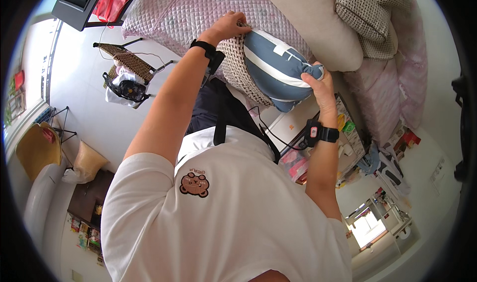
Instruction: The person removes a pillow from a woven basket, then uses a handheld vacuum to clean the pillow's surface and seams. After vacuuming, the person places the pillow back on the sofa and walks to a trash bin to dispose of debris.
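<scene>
A blue pillow [266, 71] with white stripes is partly inside a brown-and-cream woven-pattern cushion cover [236, 68]. My left hand [231, 26] pinches the cover's upper edge, where it meets the pillow. On the right, the pillow's bunched corner is gripped in my right hand [323, 90]. The blue part sticks out of the cover toward that hand. Both are held in front of my lap, above a pink quilted cover [179, 17]. How far the pillow reaches inside is hidden.
A beige bolster [316, 21] and patterned cushions [363, 14] lie at upper right. A wicker chair [126, 60] holding a small black backpack [130, 90] stands left. A cluttered low table [346, 144] is at right, and a black cable [274, 133] runs to my right wrist device.
</scene>
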Available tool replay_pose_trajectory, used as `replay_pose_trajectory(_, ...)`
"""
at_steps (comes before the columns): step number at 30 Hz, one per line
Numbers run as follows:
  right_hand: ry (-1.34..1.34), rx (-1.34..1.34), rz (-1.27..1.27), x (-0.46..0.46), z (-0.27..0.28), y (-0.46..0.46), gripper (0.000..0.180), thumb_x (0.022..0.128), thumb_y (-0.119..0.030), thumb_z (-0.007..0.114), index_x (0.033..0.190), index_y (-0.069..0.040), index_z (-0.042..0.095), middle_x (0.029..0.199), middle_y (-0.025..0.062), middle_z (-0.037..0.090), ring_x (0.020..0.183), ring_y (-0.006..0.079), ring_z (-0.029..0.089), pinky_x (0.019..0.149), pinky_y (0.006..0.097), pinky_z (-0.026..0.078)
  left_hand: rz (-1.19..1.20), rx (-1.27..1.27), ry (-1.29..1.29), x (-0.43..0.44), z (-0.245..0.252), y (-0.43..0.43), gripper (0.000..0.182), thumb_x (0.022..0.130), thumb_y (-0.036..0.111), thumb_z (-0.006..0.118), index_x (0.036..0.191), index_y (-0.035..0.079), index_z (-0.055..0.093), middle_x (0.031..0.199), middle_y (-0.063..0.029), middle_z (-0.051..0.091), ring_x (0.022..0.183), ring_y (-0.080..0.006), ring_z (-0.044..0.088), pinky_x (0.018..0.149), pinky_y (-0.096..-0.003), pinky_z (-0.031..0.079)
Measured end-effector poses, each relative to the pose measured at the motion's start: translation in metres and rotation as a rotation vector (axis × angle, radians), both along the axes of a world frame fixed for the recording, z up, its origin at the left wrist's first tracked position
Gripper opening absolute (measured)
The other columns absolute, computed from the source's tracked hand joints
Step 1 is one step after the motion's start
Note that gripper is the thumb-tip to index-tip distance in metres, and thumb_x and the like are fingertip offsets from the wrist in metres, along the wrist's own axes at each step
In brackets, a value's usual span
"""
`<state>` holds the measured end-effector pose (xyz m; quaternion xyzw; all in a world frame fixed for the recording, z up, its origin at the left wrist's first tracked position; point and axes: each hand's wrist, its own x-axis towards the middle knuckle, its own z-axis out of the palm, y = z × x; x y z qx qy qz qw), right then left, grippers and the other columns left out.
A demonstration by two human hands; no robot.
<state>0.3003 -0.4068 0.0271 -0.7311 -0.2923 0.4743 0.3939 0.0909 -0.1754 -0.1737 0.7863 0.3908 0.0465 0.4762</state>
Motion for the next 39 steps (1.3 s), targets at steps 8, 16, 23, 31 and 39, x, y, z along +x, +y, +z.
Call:
replay_pose_trajectory(8, -1.223, 0.015, 0.472, -0.035, 0.037, 0.045, 0.067, 0.07, -0.03, 0.084, 0.121, -0.002, 0.053, 0.122, 0.0163, 0.059, 0.113, 0.0305, 0.056, 0.098, 0.0433, 0.042, 0.058, 0.122, -0.056, 0.011, 0.005, -0.018, 0.02, 0.081, 0.023, 0.069, 0.09, 0.007, 0.061, 0.097, -0.0164, 0.061, 0.092, -0.0374, 0.061, 0.08, -0.0454, 0.051)
replay_pose_trajectory(16, -1.211, -0.329, 0.715, -0.058, -0.064, 0.096, 0.07, 0.066, -0.046, 0.084, 0.113, 0.0, 0.059, 0.114, 0.0181, 0.064, 0.112, 0.031, 0.058, 0.095, 0.0409, 0.046, 0.013, 0.088, -0.063, -0.004, 0.001, -0.023, 0.023, 0.093, 0.027, 0.061, 0.094, 0.004, 0.065, 0.098, -0.0136, 0.064, 0.093, -0.0354, 0.06, 0.08, -0.0446, 0.048)
replay_pose_trajectory(23, -1.056, -0.266, 0.827, -0.059, -0.061, 0.081, 0.045, 0.077, -0.046, 0.076, 0.09, -0.005, 0.064, 0.08, 0.018, 0.069, 0.076, 0.0367, 0.068, 0.069, 0.0453, 0.054, 0.305, -0.005, -0.165, -0.033, -0.021, -0.05, 0.037, 0.098, 0.035, 0.055, 0.096, 0.001, 0.067, 0.095, -0.0184, 0.064, 0.089, -0.0352, 0.062, 0.078, -0.0441, 0.047)
replay_pose_trajectory(31, -0.982, -0.163, 0.834, -0.084, -0.011, 0.059, 0.033, 0.081, -0.038, 0.072, 0.081, -0.007, 0.061, 0.075, 0.0144, 0.068, 0.072, 0.0362, 0.067, 0.062, 0.0463, 0.051, 0.455, -0.085, -0.179, -0.031, -0.004, -0.05, 0.065, 0.099, 0.057, 0.04, 0.076, -0.001, 0.057, 0.062, -0.0185, 0.051, 0.059, -0.0337, 0.048, 0.063, -0.0457, 0.042)
replay_pose_trajectory(39, -0.961, -0.08, 0.743, -0.077, 0.025, 0.048, 0.032, 0.083, -0.036, 0.071, 0.079, -0.007, 0.058, 0.071, 0.0145, 0.065, 0.068, 0.036, 0.064, 0.059, 0.0459, 0.05, 0.53, -0.171, -0.24, -0.051, -0.014, -0.034, 0.069, 0.098, 0.06, 0.036, 0.082, -0.002, 0.064, 0.076, -0.0201, 0.064, 0.079, -0.0377, 0.063, 0.073, -0.0435, 0.047)
